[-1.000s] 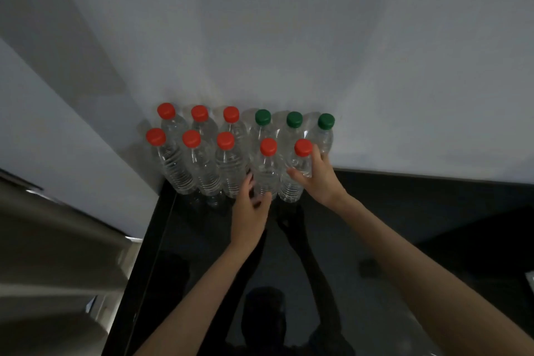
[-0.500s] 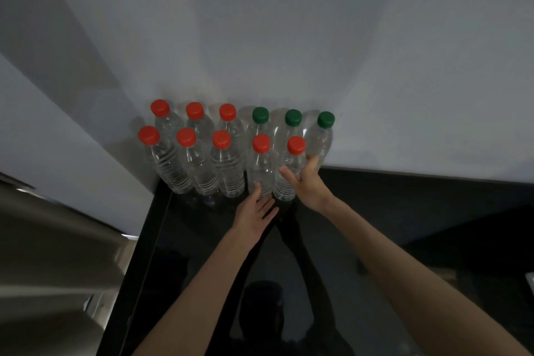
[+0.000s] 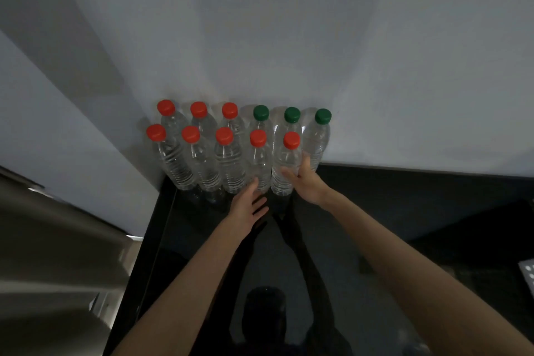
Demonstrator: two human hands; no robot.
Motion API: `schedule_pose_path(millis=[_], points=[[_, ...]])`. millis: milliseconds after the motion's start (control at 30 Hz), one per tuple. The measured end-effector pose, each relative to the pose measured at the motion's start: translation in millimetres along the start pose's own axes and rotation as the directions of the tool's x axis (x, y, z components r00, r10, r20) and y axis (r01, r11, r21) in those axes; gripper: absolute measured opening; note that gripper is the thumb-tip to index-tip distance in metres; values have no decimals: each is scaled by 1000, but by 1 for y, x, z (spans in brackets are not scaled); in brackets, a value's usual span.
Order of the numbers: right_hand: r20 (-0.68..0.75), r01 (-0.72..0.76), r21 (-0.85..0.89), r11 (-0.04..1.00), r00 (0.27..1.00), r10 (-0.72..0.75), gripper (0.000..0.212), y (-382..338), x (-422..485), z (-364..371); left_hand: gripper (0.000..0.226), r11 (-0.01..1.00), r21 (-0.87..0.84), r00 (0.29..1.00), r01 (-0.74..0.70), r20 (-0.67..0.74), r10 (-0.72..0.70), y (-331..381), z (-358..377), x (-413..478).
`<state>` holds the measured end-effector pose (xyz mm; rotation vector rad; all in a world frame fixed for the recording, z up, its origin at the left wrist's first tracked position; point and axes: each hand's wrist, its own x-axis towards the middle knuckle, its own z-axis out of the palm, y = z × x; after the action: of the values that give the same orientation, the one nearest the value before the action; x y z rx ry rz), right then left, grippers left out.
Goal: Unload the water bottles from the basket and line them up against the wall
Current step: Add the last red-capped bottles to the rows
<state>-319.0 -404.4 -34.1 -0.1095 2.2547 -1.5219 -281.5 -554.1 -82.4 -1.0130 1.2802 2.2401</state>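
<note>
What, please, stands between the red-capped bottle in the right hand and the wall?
A green-capped bottle of the back row stands behind the red-capped bottle that the right hand grips, between it and the wall.

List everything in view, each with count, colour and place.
red-capped bottles: eight, clear, five in the front row, three behind at left
green-capped bottles: three, clear, back row at right
wall: one, pale grey, behind the bottles
counter: one, glossy black, under the bottles
panel: one, grey, left of the counter
dotted object: one, pale, cut off at the right edge
left hand: one, fingers straight, below the front row
right hand: one, gripping the rightmost front bottle
</note>
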Motion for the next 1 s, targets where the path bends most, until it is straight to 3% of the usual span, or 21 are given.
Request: schedule_pose_path(millis=[100, 200, 333, 500, 700, 833, 1000], points=[[-25, 35, -79, 996, 999, -38, 55, -15, -32, -11, 52, 979, 187, 996, -84, 34, 79, 4, -2, -28], [-111, 104, -210, 972, 985, -129, 53, -25, -75, -25, 59, 880, 397, 964, -260, 150, 218, 2, -1, -65], [-201, 204, -340, 918, 938, -282, 50, -33, -135, -40, 56, 758, 472, 890, -451, 303, 341, -1, 15, -117], [-301, 173, -509, 843, 882, -363, 50, -29, -202, -62, 59, 723, 505, 865, -472, 425, 267, -16, 45, -165], [-298, 50, -781, 623, 846, -442, 48, -8, -275, -97, 57, 606, 571, 822, -554, 491, 289, -53, 86, -209], [-300, 16, -811, 584, 847, -440, 47, 21, -319, -129, 55, 573, 586, 806, -573, 528, 266, -97, 116, -232], [-305, -6, -795, 606, 868, -392, 48, 70, -377, -173, 56, 547, 632, 815, -549, 550, 183, -178, 159, -252]])
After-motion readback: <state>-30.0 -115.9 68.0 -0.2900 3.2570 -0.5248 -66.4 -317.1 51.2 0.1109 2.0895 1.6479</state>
